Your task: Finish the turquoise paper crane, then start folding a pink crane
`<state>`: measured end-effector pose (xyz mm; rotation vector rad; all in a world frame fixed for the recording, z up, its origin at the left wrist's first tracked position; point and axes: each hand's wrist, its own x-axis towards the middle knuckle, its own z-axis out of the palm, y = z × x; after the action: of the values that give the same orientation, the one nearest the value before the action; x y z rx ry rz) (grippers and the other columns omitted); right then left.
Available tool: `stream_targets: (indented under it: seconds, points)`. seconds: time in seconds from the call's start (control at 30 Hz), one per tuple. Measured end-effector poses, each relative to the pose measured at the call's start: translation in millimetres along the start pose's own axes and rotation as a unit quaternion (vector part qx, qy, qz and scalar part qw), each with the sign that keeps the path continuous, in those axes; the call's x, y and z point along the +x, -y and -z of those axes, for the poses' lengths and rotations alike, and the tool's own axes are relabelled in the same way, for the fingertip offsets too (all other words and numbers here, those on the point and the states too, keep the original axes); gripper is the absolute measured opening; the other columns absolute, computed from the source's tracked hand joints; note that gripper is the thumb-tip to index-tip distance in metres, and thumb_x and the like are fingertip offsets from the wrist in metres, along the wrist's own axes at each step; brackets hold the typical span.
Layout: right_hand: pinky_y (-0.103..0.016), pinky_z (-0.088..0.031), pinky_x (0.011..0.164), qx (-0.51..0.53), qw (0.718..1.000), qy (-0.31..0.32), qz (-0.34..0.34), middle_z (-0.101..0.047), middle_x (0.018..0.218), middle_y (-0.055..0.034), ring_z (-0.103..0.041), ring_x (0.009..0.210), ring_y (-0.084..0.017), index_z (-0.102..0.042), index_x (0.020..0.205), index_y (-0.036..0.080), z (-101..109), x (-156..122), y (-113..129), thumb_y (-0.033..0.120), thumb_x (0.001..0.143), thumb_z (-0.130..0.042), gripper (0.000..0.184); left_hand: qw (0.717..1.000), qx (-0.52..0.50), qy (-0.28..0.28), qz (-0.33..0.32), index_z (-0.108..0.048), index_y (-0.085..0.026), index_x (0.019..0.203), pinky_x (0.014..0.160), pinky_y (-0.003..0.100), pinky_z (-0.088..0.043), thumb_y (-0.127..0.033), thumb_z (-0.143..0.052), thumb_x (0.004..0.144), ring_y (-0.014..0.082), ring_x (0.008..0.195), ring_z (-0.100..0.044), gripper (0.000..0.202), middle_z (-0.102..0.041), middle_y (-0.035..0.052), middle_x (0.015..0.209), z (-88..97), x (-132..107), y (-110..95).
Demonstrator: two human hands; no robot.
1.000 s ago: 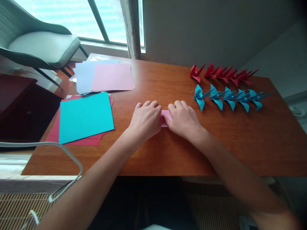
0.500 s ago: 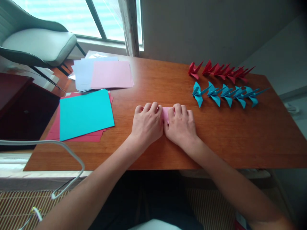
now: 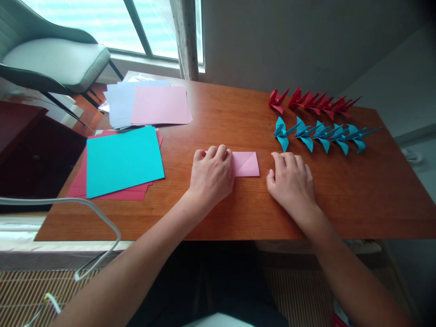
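Note:
A folded piece of pink paper [image 3: 247, 164] lies on the table, showing a diagonal crease on its visible right part. My left hand [image 3: 213, 172] rests on its left part, fingers curled and pressing on the paper, and hides that side. To the right of the paper, my right hand [image 3: 292, 178] is apart from it, with the thumb away from loosely bent fingers and nothing in it. Beyond my right hand stands a row of blue paper cranes [image 3: 320, 135], and behind these a row of red paper cranes [image 3: 313, 101].
On the wooden table [image 3: 231, 113], a blue sheet [image 3: 124, 162] lies over red sheets [image 3: 76, 186] at the left. Behind them are a pink sheet [image 3: 160, 104] and pale sheets [image 3: 119, 104]. A white cable [image 3: 102, 218] loops near the front left edge. A chair [image 3: 57, 59] stands beyond.
My right hand has slid off the pink paper to the right, uncovering its right part. My left hand stays on the paper.

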<state>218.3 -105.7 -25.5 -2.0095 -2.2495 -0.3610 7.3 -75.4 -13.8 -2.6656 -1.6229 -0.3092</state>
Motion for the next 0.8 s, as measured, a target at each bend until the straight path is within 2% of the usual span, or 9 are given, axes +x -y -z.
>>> stream_targets:
  seconds: [0.1,0.23,0.33,0.47,0.57,0.67,0.73,0.8]
  points:
    - [-0.042,-0.041,0.085,0.047,0.997,-0.021,0.063,-0.063,0.116,-0.0154,-0.052,0.106,-0.031,-0.058,0.127,0.014,4,16,15,0.014,0.093,-0.046,0.035,1.0,0.001,-0.006,0.0,-0.062,-0.017,0.109,0.086,0.05,-0.034,-0.021,-0.044,0.095,0.0326,0.104,-0.056,0.024,-0.064,0.0147,0.108,-0.9,-1,0]
    - [-0.039,-0.039,0.08,0.08,0.987,-0.009,0.138,-0.064,0.107,-0.0117,-0.053,0.098,-0.027,-0.064,0.109,0.019,-3,37,45,0.023,0.1,-0.043,0.023,1.0,0.008,-0.015,-0.002,-0.062,-0.016,0.11,0.089,0.052,-0.035,-0.023,-0.044,0.094,0.0325,0.103,-0.056,0.025,-0.064,0.0138,0.108,-1.9,-2,-1]
    - [-0.039,-0.037,0.078,0.065,0.99,-0.007,0.122,-0.064,0.106,-0.0118,-0.052,0.095,-0.027,-0.064,0.111,0.019,-14,41,58,0.026,0.104,-0.036,0.03,1.0,0.006,-0.02,-0.002,-0.062,-0.016,0.111,0.091,0.053,-0.036,-0.025,-0.044,0.095,0.0325,0.102,-0.057,0.026,-0.064,0.014,0.108,-1.4,-2,-5]
    - [-0.039,-0.035,0.079,0.079,0.99,-0.02,0.113,-0.064,0.11,-0.0112,-0.051,0.097,-0.027,-0.064,0.115,0.02,-23,38,58,0.031,0.105,-0.038,0.03,1.0,0.007,-0.014,-0.006,-0.063,-0.016,0.11,0.09,0.054,-0.037,-0.024,-0.042,0.095,0.0328,0.101,-0.058,0.027,-0.065,0.0148,0.107,-0.5,-1,-3]
    - [-0.039,-0.035,0.079,0.086,0.99,-0.023,0.113,-0.064,0.109,-0.0111,-0.05,0.096,-0.027,-0.064,0.116,0.021,-25,36,54,0.03,0.105,-0.036,0.031,0.999,0.0,0.009,-0.033,-0.062,-0.016,0.118,0.094,0.055,-0.038,-0.015,-0.047,0.09,0.0323,0.105,-0.06,0.032,-0.067,0.0137,0.115,-1.2,-4,11]
    - [-0.04,-0.036,0.079,0.094,0.989,-0.021,0.115,-0.063,0.11,-0.0116,-0.05,0.097,-0.028,-0.063,0.117,0.02,-25,37,53,0.03,0.104,-0.039,0.029,0.997,-0.025,0.021,-0.076,-0.054,-0.02,0.136,0.113,0.057,-0.027,-0.003,-0.045,0.086,0.0292,0.122,-0.057,0.054,-0.064,0.0094,0.134,-2.0,-14,33]
    - [-0.041,-0.037,0.079,0.1,0.988,-0.018,0.116,-0.063,0.111,-0.0122,-0.05,0.097,-0.028,-0.063,0.117,0.019,-24,37,53,0.029,0.102,-0.043,0.027,0.997,-0.031,0.021,-0.072,-0.049,-0.022,0.142,0.117,0.057,-0.022,-0.001,-0.041,0.088,0.0284,0.131,-0.053,0.059,-0.059,0.0082,0.145,-1.4,-22,44]
    - [-0.041,-0.038,0.079,0.105,0.988,-0.015,0.116,-0.062,0.111,-0.0127,-0.05,0.097,-0.029,-0.062,0.118,0.019,-24,37,54,0.027,0.101,-0.045,0.026,0.999,-0.02,0.012,-0.038,-0.048,-0.02,0.145,0.115,0.057,-0.027,-0.002,-0.04,0.09,0.0309,0.134,-0.05,0.058,-0.055,0.0111,0.149,0.1,-30,50]
